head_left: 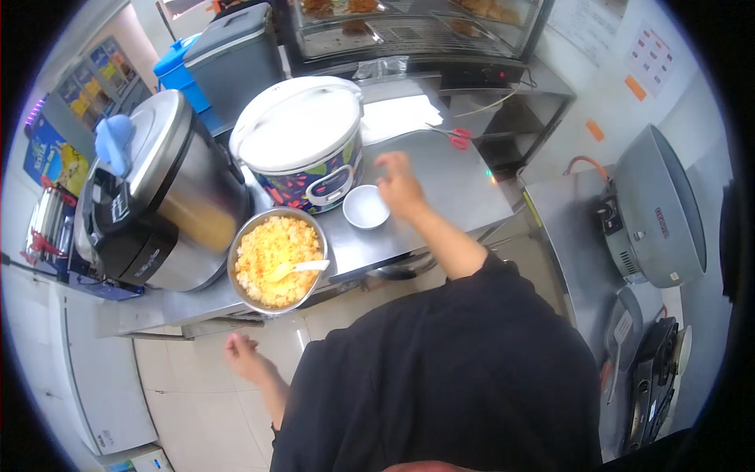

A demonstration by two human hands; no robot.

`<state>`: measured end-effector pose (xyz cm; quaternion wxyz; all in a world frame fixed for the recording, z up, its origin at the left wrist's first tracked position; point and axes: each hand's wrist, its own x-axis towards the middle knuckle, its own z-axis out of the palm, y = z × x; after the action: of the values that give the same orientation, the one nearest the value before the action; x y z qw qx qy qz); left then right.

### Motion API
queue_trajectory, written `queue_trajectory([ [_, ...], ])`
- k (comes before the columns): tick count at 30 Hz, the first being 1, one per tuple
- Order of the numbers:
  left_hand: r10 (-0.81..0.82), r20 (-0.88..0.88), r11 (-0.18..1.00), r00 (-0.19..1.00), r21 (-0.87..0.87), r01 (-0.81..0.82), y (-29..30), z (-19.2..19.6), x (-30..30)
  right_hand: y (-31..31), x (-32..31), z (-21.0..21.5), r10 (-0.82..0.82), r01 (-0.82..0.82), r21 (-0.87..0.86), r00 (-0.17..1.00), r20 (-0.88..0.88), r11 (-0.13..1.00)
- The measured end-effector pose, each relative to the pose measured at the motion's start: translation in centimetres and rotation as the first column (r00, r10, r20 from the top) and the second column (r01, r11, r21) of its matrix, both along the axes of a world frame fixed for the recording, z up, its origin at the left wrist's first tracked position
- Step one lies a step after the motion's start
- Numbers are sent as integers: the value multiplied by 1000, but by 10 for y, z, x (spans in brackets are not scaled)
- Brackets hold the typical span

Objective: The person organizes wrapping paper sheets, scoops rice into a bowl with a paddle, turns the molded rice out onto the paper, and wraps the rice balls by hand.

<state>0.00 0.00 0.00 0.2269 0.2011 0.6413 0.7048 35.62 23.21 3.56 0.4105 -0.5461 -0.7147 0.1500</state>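
Observation:
My right hand [399, 186] is over the steel table, just right of a small white bowl [366, 207]. Its fingers are half curled and apart, with nothing visible in them. Lower left, in front of the table edge, hangs my left hand [247, 359], loosely bent and holding nothing I can see. A steel bowl of yellow-orange rice [271, 252] stands near the table's front edge. In it lies a spoon [309, 266] with a white handle. Behind the bowls is a lidded pot [303, 126] with a patterned body and white lid.
A large steel rice cooker [177, 197] with a blue item [116, 141] on top stands left. White paper [399, 118] and red-handled scissors [458, 138] lie behind my right hand. A glass food display [417, 35] is at the back; a grey round appliance [661, 212] stands right.

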Motion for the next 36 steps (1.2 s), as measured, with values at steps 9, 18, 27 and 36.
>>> queue_trajectory([
  [9,-591,-603,553,535,180,814,84,121,153,123,220,-29,-363,483,-331,858,363,811],
  [18,-662,-734,682,153,-506,528,338,74,356,151,252,-54,-247,367,-479,923,296,798],
  [27,-557,-811,830,-176,-549,-99,476,0,338,107,309,-62,-219,262,-518,965,143,814],
  [36,-801,-561,598,-208,-751,-278,514,8,328,-38,473,-30,-630,423,-563,739,-240,710],
])
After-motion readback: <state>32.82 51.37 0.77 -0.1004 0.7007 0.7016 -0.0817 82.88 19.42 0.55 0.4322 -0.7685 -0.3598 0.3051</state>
